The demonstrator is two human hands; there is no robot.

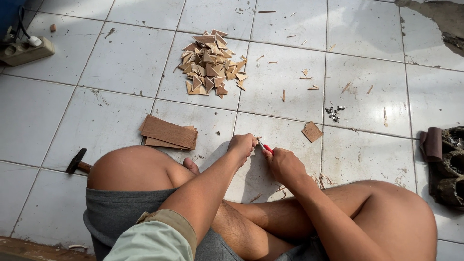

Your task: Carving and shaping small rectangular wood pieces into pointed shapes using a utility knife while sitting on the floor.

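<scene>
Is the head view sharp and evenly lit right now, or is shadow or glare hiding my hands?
Head view: sharp, soft daylight; mild sheen on the floor tiles; the left hand and right hand with the red-handled tool cast a shadow beneath, hiding the piece there.

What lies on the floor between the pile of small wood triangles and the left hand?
In the head view, only bare white tile with a grout line separates the pile of wood triangles from the left hand; the stack of flat wood sheets sits off to the side.
</scene>
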